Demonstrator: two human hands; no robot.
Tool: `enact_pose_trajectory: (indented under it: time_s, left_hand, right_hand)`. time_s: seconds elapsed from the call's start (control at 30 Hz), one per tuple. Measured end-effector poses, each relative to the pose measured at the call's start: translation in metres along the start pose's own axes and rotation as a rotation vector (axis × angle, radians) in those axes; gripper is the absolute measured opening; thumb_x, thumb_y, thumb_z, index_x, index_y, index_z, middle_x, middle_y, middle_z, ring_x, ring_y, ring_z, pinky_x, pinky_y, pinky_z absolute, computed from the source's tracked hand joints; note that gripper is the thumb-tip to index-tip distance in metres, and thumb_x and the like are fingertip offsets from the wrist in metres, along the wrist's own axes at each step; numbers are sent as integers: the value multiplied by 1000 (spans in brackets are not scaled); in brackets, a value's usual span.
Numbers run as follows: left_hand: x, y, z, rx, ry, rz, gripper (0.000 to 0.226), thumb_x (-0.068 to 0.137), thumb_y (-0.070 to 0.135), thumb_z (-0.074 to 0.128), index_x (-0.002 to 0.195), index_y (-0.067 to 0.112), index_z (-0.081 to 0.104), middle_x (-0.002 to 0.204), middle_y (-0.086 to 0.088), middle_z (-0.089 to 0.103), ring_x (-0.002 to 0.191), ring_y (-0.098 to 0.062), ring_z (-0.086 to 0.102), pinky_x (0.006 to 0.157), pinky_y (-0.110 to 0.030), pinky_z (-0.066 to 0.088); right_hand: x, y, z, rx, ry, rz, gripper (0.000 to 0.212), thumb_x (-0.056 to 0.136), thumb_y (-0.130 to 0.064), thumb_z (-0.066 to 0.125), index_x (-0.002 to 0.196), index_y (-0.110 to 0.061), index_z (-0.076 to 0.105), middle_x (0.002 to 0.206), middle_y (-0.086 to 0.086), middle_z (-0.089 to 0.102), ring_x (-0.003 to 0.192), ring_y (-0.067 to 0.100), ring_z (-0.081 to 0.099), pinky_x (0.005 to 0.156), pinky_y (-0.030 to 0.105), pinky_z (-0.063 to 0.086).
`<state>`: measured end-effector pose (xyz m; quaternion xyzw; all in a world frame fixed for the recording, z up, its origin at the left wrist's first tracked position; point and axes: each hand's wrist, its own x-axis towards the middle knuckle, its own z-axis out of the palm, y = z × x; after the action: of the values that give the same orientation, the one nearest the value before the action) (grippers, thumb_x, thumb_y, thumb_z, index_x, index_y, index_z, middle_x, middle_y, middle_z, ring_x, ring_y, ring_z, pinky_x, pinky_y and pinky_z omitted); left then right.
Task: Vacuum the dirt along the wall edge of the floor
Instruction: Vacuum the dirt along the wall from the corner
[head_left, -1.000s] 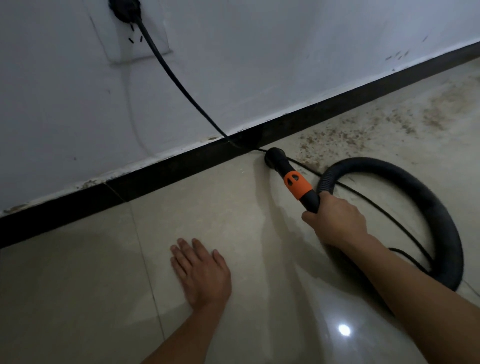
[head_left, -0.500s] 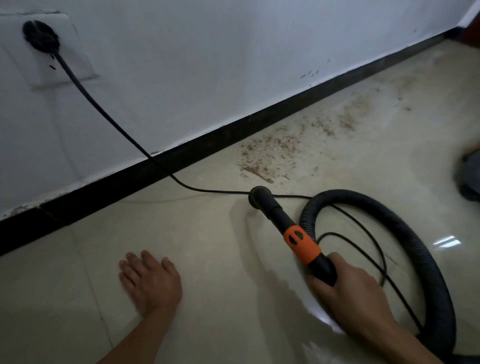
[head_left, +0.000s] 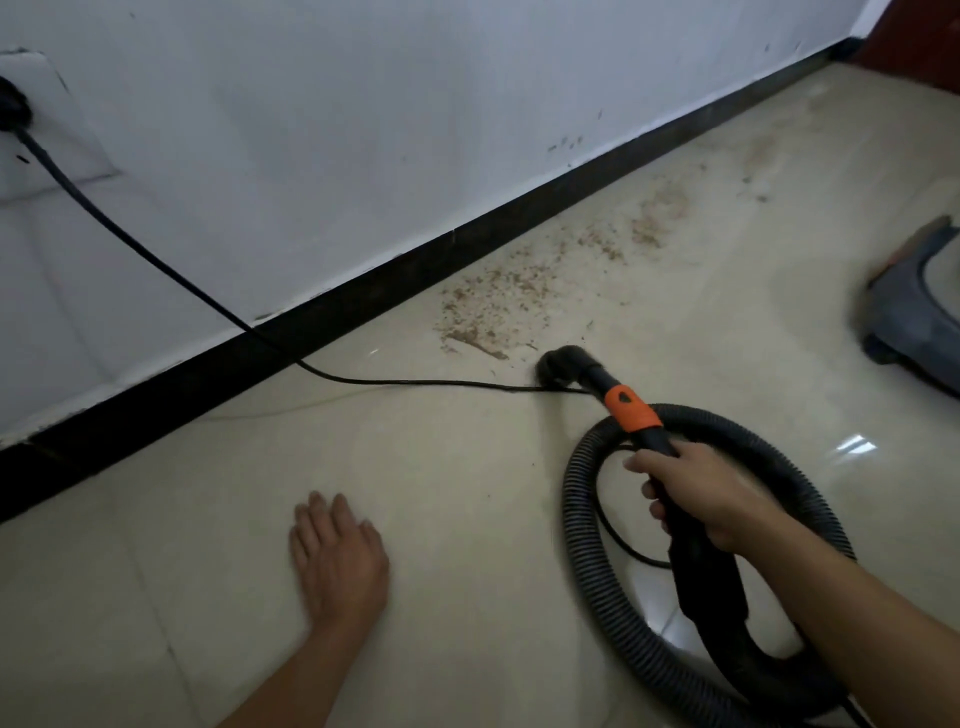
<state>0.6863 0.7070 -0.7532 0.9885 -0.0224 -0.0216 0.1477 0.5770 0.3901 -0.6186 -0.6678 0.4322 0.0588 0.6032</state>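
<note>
Your left hand (head_left: 340, 558) lies flat and open on the floor (head_left: 467, 493). Your right hand (head_left: 696, 496) grips the wand (head_left: 631, 410), its nozzle (head_left: 558, 366) down just beside the dirt (head_left: 493, 306) along the skirting (head_left: 415, 270).

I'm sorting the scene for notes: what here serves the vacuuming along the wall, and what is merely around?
In use:
- vacuum nozzle
- hose
- power cord
- dirt by the baseboard
- right hand, gripping the wand
- left hand, flat on the floor

Just around:
- grey object at right edge
</note>
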Motion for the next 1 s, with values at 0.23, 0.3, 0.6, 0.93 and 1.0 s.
enact_pose_trajectory:
  time_s: [0.23,0.3,0.6,0.93,1.0]
  left_hand:
    - [-3,-2,1,17,39,15,63,88,32,29,132,-6,53,143,-30,44,135,-46,38,112,-54,28]
    - [-2,-1,2,22,43,18,63,88,32,28,130,-6,55,142,-30,46,133,-46,40,111,-54,30]
    - [-1,-4,6,45,50,29,63,89,33,27,131,-5,55,141,-30,46,133,-46,40,111,-54,30]
    - [-2,-3,4,3,92,35,63,88,31,28,130,-7,54,141,-31,45,133,-47,39,111,-54,28]
    - [-3,-3,5,3,93,34,63,87,31,28,131,-7,54,142,-31,44,134,-47,38,112,-54,26]
  right_hand:
    - [7,-7,24,-32,20,-44,12,85,-13,67,89,-6,58,53,5,47,40,18,42,41,24,34]
    - [2,-4,31,-111,-72,-78,13,83,-12,68,84,-7,56,54,6,49,40,20,43,40,25,35]
    - [-1,11,-4,-112,35,-79,16,85,-11,68,92,-1,58,53,6,50,41,19,43,40,27,35]
    - [-41,39,-49,-159,-7,-91,20,82,-13,72,90,-1,58,56,11,51,44,24,45,41,30,37]
    - [-47,43,-60,-171,-47,-31,21,81,-13,72,89,-1,57,57,12,51,44,24,44,41,29,36]
